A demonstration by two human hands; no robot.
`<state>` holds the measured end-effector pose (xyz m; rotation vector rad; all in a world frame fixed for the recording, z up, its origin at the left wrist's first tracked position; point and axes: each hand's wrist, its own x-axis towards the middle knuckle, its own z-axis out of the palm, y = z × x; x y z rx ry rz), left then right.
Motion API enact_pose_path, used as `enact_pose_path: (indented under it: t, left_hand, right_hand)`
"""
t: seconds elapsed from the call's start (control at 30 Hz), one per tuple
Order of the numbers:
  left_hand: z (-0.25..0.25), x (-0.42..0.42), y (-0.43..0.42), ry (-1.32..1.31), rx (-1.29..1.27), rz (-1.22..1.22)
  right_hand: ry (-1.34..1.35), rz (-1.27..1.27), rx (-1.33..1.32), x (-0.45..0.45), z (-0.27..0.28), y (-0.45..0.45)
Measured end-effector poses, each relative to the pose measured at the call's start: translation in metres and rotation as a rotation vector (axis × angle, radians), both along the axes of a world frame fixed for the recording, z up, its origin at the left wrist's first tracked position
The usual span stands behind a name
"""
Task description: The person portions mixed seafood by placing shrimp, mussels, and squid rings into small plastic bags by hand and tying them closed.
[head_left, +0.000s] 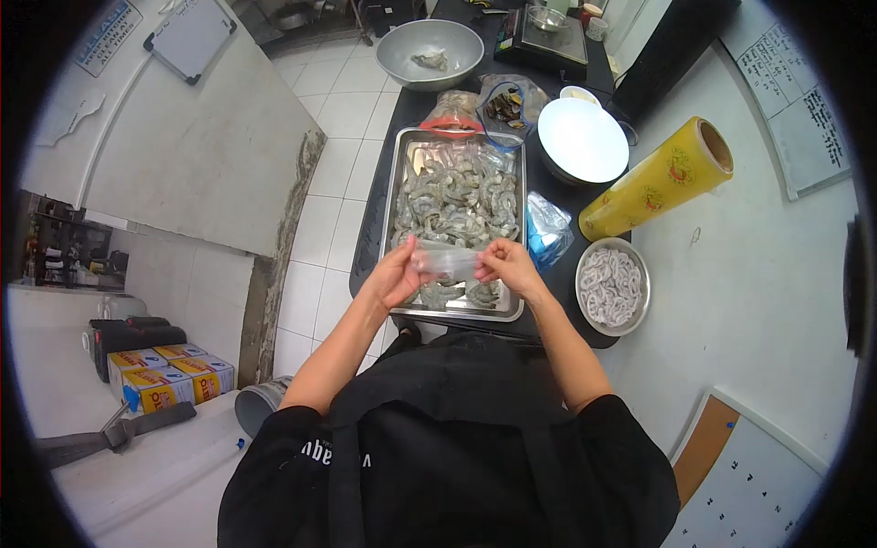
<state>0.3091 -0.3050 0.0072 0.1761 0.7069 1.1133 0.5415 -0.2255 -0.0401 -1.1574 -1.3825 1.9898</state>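
Observation:
A clear plastic bag point(448, 262) is stretched between my two hands, above the near part of a metal tray point(523, 228). My left hand point(396, 274) grips its left end, with the thumb up. At the other end, my right hand point(504, 265) pinches the plastic between thumb and fingers. Raw shrimp point(452, 196) cover most of the tray beneath, and a few lie in small heaps near its front edge, partly hidden by my hands and the plastic.
Right of the tray are a bundle of plastic bags point(548, 233), a bowl of pale rings point(612, 286), a tall yellow wrap roll point(653, 183) and a white round lid point(583, 140). Behind it sit bagged seafood point(454, 110), a large metal bowl point(429, 78) and a scale point(541, 46).

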Motion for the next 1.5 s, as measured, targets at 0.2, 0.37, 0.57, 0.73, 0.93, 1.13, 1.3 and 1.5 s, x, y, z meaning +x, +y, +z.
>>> enact_pose_path:
  t: [0.2, 0.37, 0.57, 0.73, 0.93, 1.13, 1.3, 1.5]
  left_hand:
    - [-0.062, -0.011, -0.002, 0.808, 0.021, -0.184]
    - [-0.054, -0.035, 0.022, 0.228, -0.137, 0.124]
    - [-0.049, -0.047, 0.034, 0.889, 0.393, -0.139]
    - [-0.076, -0.052, 0.075, 1.618, 0.480, 0.236]
    - [-0.077, -0.059, 0.098, 1.512, 0.508, 0.147]
    - [-0.090, -0.078, 0.090, 1.446, 0.464, -0.018]
    - [-0.100, -0.089, 0.089, 1.441, 0.444, -0.062]
    - [-0.095, -0.091, 0.101, 1.427, 0.475, -0.091]
  right_hand:
    - [0.497, -0.231, -0.365, -0.035, 0.012, 0.000]
    - [0.111, 0.076, 0.159, -0.044, -0.007, -0.004]
    - [0.022, -0.389, -0.092, -0.065, -0.014, 0.039]
    - [0.066, 0.003, -0.207, -0.072, -0.013, 0.093]
    - [-0.806, -0.397, 0.972, -0.069, -0.102, 0.284]
    - [-1.135, -0.490, 0.858, -0.099, -0.108, 0.406]
    - [-1.213, -0.461, 0.849, -0.100, -0.122, 0.425]
    - [-0.814, -0.751, 0.777, -0.075, -0.130, 0.411]
